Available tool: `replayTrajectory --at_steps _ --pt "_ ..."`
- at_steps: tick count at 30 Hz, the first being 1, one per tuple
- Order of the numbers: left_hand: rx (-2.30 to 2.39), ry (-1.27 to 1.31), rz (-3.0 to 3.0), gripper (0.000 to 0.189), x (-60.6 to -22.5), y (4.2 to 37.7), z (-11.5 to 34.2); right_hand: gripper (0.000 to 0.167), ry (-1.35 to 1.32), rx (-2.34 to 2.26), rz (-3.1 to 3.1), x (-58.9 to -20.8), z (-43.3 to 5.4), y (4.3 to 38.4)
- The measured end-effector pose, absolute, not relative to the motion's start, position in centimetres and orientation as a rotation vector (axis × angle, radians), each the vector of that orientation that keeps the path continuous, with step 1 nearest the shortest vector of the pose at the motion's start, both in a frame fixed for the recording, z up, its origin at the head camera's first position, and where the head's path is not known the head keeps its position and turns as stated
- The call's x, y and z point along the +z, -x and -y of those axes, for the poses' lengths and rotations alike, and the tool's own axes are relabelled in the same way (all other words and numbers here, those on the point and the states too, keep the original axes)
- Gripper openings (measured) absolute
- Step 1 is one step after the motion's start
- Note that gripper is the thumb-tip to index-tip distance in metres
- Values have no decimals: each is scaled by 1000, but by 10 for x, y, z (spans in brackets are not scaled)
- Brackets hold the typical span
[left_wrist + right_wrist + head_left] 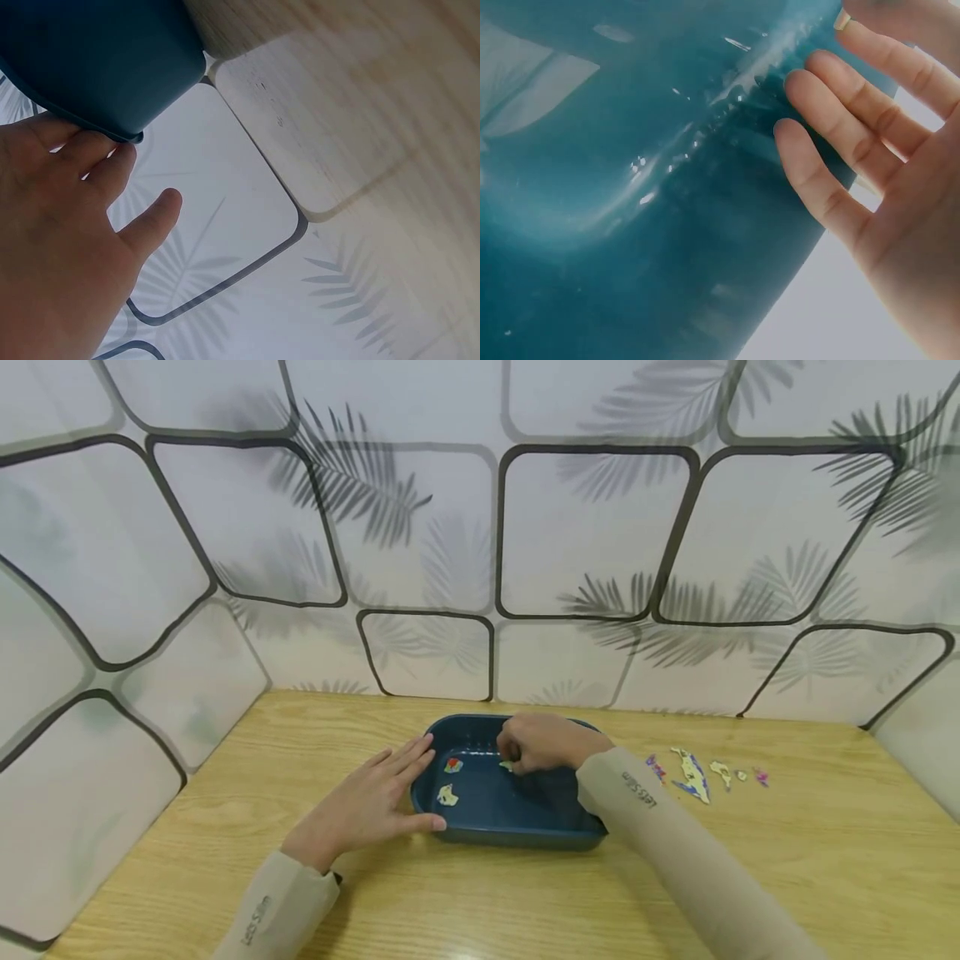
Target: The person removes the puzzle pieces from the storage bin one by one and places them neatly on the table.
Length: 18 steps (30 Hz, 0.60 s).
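A dark blue tray (517, 837) with raised sides stands on the table; glints and small bubbles inside look like water. My left hand (375, 802) rests on its left rim with the fingers extended, as the left wrist view shows. Over the tray's inside, my right hand (551, 743) pinches a small pale cutout piece (843, 19) between thumb and index finger, the other fingers being loosely bent. In the tray's left part lie a red, green and blue piece (453, 766) and a pale irregular piece (447, 795).
Right of the tray, several cutout pieces lie on the wooden table (480, 902): a purple one (656, 769), a long pale and blue one (692, 776), a pale one (722, 772) and a pink one (761, 777). Behind stands a leaf-patterned wall (592, 535).
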<state>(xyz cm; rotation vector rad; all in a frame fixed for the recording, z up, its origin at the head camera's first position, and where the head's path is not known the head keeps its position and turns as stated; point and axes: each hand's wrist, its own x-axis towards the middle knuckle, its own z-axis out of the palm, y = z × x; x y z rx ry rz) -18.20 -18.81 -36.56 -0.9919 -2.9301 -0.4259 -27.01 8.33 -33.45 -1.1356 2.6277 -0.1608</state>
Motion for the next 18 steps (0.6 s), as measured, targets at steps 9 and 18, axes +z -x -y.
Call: replayTrajectory --at_steps 9,18 --pt "-428 1001 2916 96 -365 182 187 7 1170 -161 -2621 -323 -92 264" --pt "-427 1002 2902 96 -367 183 188 7 1215 -94 -2657 -302 -96 258"
